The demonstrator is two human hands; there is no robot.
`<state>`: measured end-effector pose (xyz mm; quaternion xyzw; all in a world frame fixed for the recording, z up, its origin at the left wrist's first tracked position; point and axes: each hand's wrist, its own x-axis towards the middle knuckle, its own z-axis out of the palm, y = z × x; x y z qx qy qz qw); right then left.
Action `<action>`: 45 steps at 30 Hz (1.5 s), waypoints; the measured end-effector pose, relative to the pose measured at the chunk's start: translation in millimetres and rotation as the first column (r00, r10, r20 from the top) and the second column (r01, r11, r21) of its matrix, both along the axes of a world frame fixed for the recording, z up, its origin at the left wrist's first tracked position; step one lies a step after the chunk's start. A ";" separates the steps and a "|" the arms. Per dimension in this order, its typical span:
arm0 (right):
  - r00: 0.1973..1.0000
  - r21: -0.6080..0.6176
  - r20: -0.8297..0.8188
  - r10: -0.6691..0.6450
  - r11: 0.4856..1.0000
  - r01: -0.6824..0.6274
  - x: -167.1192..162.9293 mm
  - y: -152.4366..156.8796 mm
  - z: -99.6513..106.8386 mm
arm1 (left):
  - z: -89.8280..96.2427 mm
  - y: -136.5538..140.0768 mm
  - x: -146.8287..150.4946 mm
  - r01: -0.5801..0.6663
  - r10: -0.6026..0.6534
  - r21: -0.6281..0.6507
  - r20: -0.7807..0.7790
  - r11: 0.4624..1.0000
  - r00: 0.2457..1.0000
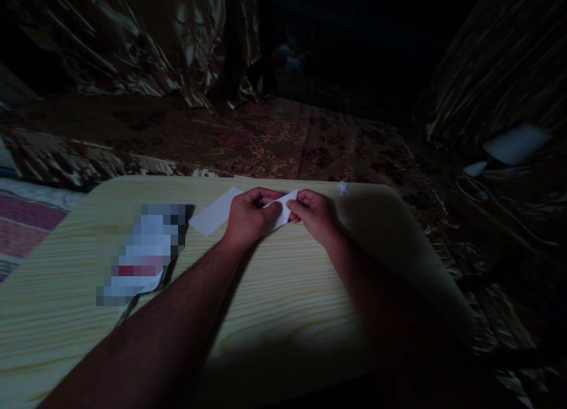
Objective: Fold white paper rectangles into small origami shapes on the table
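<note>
Between my two hands is a small folded piece of white paper [280,218], held just over the far half of the table. My left hand [252,215] grips its left side, the thumb lying across the top. At its right corner, my right hand [312,212] pinches the paper between thumb and curled fingers. A flat white sheet of paper [213,213] lies on the table, partly behind my left hand. Near the far edge, right of my right hand, sits a small crumpled or folded white paper piece [343,188].
A pale wood-grain table [274,314] with rounded corners fills the lower view. A phone-like device [146,249], its screen pixelated, lies left of my left forearm. Beyond are patterned fabric [266,134] and curtains [177,37]. A white object with a cable [516,143] lies at right.
</note>
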<state>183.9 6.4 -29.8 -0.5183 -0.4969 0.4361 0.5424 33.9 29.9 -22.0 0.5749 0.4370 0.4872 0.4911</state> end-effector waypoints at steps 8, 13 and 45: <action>1.000 0.000 -0.008 0.004 1.000 -0.004 0.5 1.6 -3.3 | -0.2 0.2 0.4 0.005 -0.005 0.015 0.011 1.000 1.000; 1.000 0.001 -0.020 0.004 1.000 -0.004 0.7 1.0 -2.7 | -1.1 0.4 0.6 -0.002 0.002 0.003 0.005 1.000 1.000; 0.988 0.026 -0.134 -0.077 0.996 0.081 3.8 4.1 -5.7 | -1.7 0.7 -0.4 0.040 -0.041 -0.015 -0.013 0.999 0.999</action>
